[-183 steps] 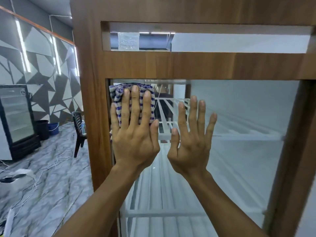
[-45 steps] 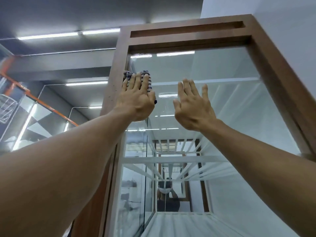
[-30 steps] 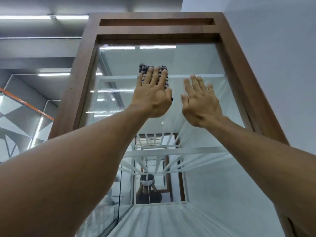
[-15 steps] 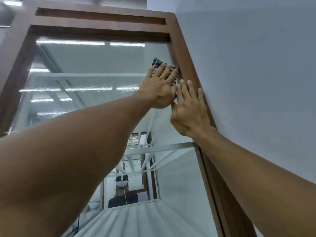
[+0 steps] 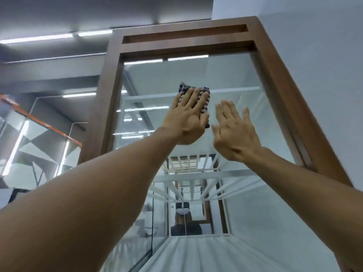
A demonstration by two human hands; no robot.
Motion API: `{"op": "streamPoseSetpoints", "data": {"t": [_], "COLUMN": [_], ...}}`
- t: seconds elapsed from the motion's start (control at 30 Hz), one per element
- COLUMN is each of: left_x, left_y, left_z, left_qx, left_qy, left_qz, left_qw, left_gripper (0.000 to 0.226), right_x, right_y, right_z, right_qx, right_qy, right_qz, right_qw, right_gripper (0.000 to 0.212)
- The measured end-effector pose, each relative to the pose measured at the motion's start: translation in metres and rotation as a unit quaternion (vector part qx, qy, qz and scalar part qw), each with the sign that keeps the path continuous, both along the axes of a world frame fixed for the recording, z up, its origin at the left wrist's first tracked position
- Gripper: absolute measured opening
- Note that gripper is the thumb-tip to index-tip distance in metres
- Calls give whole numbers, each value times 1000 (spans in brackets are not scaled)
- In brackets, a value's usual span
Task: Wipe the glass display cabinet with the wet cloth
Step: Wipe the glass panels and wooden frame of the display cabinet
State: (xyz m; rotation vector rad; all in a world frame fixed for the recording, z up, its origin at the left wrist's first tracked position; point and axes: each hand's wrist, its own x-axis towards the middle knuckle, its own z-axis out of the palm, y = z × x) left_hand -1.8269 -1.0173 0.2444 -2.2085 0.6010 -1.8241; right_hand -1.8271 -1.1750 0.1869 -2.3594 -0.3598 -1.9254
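**Item 1. Glass display cabinet** (image 5: 275, 75): tall, with a brown wood-grain frame, seen steeply from below. A long slot runs across its top rail. The front glass pane (image 5: 153, 81) fills the frame and carries reflected light strips. White slatted shelves (image 5: 208, 174) sit inside, behind the glass.

**Item 2. Cloth** (image 5: 204, 90): blue-and-white striped and folded into a pad. It lies flat against the upper middle of the glass pane, well below the top rail and between the two side posts. Its far edge shows past the fingertips, and one corner shows under the thumb.

**Item 3. Left hand** (image 5: 187, 118): arm stretched up from the near left. The palm and straight fingers are laid over the cloth and press it to the glass. Nothing is gripped, and the fingers are flat rather than clenched.

**Item 4. Right hand** (image 5: 234, 134): just to the right of the left hand and apart from the cloth. It is released, with fingers straight and slightly spread, the palm toward the glass, and it holds nothing. It is blurred, so contact with the pane cannot be told.

**Item 5. Reflected figure** (image 5: 185, 222): low in the middle of the glass, in a dark top, with a white device on the head.

**Item 6. Surroundings**: a plain pale wall (image 5: 314, 55) on the right. Ceiling light strips (image 5: 37, 39) at the far left. An orange rail (image 5: 43, 122) and grey geometric wall panels (image 5: 29, 152) on the left.
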Motion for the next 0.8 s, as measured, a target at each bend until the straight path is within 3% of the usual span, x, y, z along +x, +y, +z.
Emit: {"op": "streamPoseSetpoints", "data": {"t": [0.2, 0.4, 0.47, 0.8], "left_x": [-7, -19, -21, -21], "left_y": [92, 139, 139, 144], "left_z": [9, 41, 45, -26], "left_qx": [-80, -130, -138, -132], "left_qy": [9, -21, -11, 16], "left_qz": [9, 113, 104, 80], "left_qw": [997, 985, 985, 988], "left_gripper": [74, 69, 67, 69], "right_x": [1, 0, 2, 4], "right_y": [95, 126, 128, 127], "right_z": [18, 38, 40, 1], "right_qx": [-21, -49, -47, -59], "right_qy": [-22, -25, -26, -25], "right_qz": [29, 47, 46, 48], "right_qw": [999, 997, 998, 997], "right_gripper": [67, 69, 69, 66]}}
